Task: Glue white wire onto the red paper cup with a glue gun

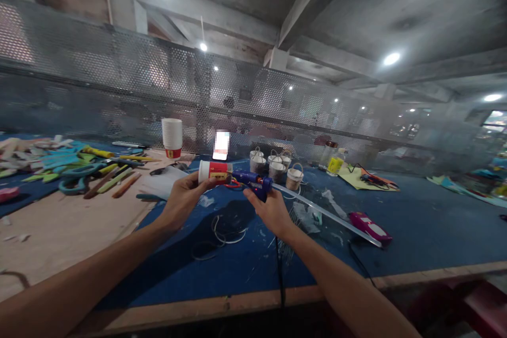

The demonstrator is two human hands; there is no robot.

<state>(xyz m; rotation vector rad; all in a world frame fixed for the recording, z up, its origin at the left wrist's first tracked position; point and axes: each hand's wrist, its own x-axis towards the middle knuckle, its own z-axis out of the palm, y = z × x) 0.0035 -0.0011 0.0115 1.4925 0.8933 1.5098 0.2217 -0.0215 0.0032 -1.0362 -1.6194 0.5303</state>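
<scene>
My left hand [185,195] grips a paper cup [216,171], white with a red and yellow band, tipped on its side above the blue table. Wrapped round the handle of a blue hot glue gun [253,180] is my right hand [273,211]. The gun's nozzle end is close to the cup's right end; whether they touch I cannot tell. A long, clear glue stick [328,214] sticks out of the gun's back and slants down to the right. Under the hands, loops of thin white cord [227,235] lie on the blue surface [190,274].
A stack of paper cups [172,137] and a lit phone [221,145] stand at the back. Several small handled buckets [293,177] are behind the gun. Scissors [75,179] and tools lie left; a yellow-labelled bottle [336,162] and a magenta device [369,227] are right.
</scene>
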